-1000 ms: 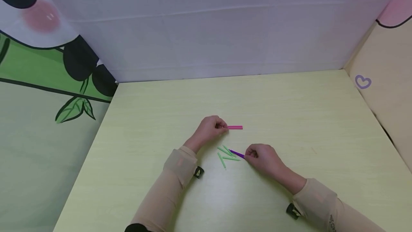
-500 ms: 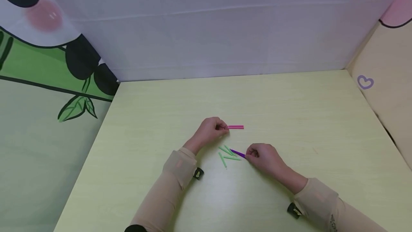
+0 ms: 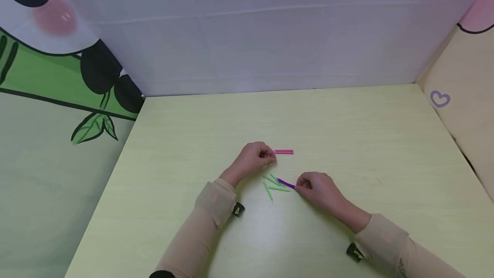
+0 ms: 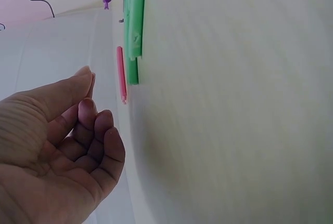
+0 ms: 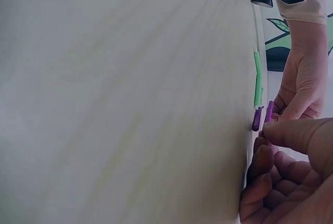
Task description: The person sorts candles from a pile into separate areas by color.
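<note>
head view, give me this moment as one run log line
left hand: beside pink sticks, no grip visible | right hand: pinching purple stick | green sticks: loose on table, between hands

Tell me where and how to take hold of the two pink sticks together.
Probably best to pinch the pink sticks by their right-hand ends, coming from the right and slightly above. They lie nearly parallel, close side by side, so one pinch across both could work. Those ends point into open table, while the left grip crowds their left ends.
</note>
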Demonstrator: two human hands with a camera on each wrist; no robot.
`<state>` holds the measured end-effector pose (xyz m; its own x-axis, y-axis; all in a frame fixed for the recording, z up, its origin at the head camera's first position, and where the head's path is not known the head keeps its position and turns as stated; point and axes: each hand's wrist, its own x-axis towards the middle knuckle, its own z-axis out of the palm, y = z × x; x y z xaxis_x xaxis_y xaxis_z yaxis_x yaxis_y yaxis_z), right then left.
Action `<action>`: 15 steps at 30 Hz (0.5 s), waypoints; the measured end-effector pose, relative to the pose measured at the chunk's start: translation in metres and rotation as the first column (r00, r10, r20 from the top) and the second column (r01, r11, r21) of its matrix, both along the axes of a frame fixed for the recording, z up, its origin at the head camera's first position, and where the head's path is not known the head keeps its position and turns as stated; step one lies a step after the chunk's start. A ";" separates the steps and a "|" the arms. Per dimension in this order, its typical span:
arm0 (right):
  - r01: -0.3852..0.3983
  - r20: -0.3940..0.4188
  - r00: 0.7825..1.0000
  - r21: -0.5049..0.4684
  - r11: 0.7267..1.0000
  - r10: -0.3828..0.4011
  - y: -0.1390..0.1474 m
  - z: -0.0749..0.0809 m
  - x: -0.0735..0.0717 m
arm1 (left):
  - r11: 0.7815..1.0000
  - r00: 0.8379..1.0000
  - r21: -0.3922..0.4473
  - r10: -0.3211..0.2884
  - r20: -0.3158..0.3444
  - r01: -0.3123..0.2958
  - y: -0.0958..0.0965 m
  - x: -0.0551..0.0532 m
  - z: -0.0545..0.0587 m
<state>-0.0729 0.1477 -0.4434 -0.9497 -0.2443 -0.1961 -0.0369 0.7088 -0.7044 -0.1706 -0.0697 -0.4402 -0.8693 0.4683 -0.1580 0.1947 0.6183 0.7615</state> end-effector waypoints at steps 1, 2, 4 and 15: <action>-0.002 0.000 1.000 -0.001 1.000 0.002 0.000 0.000 0.000 | 1.000 1.000 -0.001 -0.002 -0.001 0.002 0.000 0.001 0.000; -0.004 -0.001 1.000 -0.001 1.000 0.004 0.000 0.001 0.000 | 1.000 1.000 -0.003 -0.003 -0.002 0.003 0.000 0.001 0.000; -0.009 -0.004 1.000 0.000 1.000 0.009 0.000 0.002 0.000 | 1.000 1.000 -0.003 -0.008 -0.002 0.008 -0.001 0.002 0.000; -0.024 0.004 1.000 0.012 1.000 0.024 0.000 0.003 0.004 | 0.999 0.999 0.023 -0.037 0.011 0.037 -0.002 0.006 -0.002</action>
